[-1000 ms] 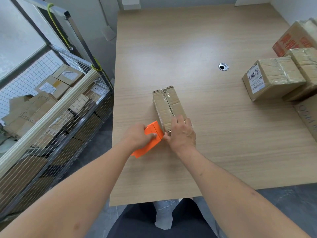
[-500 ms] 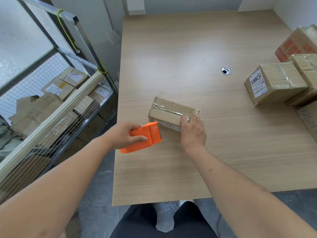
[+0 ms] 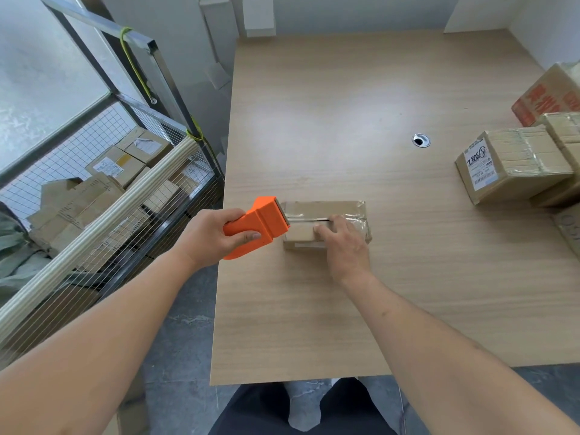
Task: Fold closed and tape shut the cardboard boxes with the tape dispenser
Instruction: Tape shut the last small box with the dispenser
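A small cardboard box [image 3: 323,210] lies on the wooden table [image 3: 361,98] with its long side left to right, its flaps folded shut and clear tape shining on its top. My left hand [image 3: 213,235] grips the orange tape dispenser [image 3: 262,224], whose front edge meets the box's left end at the top seam. My right hand [image 3: 343,243] rests on the box's top and near side, fingers pressing along the seam.
Several taped cardboard boxes [image 3: 514,166] are stacked at the table's right edge. A round cable hole [image 3: 421,140] sits in the tabletop behind the box. A wire cage cart [image 3: 103,196] full of boxes stands close to the table's left edge.
The box has been turned from lengthwise through a slant to lying crosswise. The dispenser has moved from the box's near end up to its left end. My right hand stayed on the box.
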Demonstrator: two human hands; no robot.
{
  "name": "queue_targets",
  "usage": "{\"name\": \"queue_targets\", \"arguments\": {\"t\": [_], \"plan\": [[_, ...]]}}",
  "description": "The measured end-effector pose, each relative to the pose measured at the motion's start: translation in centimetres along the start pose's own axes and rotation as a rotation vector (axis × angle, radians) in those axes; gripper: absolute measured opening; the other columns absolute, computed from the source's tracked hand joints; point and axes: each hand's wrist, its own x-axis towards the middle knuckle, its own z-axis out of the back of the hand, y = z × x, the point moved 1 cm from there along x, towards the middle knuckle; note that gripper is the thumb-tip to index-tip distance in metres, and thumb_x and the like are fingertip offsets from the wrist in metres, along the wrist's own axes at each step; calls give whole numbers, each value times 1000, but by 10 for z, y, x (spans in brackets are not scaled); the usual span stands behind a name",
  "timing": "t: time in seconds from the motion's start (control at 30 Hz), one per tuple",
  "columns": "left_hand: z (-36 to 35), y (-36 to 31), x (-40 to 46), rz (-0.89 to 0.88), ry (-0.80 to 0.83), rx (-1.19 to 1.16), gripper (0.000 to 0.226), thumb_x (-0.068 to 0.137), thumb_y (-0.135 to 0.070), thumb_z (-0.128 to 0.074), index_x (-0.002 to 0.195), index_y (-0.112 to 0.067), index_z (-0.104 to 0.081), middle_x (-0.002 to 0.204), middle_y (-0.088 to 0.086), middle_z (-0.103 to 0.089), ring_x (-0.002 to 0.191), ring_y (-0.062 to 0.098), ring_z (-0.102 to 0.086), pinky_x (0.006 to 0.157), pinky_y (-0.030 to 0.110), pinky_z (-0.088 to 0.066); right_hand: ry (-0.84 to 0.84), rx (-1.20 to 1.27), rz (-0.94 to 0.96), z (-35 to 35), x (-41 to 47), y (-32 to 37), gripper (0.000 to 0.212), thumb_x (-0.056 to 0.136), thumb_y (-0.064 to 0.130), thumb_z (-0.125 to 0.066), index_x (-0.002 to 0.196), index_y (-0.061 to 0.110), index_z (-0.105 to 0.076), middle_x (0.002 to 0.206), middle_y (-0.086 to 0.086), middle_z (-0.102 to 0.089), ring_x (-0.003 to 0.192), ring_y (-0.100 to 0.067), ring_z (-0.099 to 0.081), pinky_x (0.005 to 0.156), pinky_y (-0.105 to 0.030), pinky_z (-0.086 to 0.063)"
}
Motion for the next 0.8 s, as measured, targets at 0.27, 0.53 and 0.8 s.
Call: {"name": "queue_targets", "arguments": {"t": [0.27,0.53,0.8], "plan": [[-3,0,1,-280,-47,236,41,88,-60,-63,103,-24,-72,82,-15,-63,69,10,-57,62,41,-52,73,136,-176,-5,8,14,67,84,63,-47,135,19,-48,129,-15,-46,130,-39,-43,116,-54,-26],[-13,5,-1,-519,-180,469,37,90,-45,-67,103,-13,-80,70,3,-63,58,27,-57,55,34,-47,236,191,56,-8,6,-6,83,76,18,-70,148,30,-29,169,-2,-2,157,-25,7,126,-44,7],[-25,0,4,-585,-200,560,35,97,-40,-65,116,-14,-77,83,8,-65,68,27,-58,64,41,-50,-89,794,-6,14,23,-4,40,87,-4,-51,108,20,-74,117,3,-71,114,-16,-62,99,-37,-46]]}}
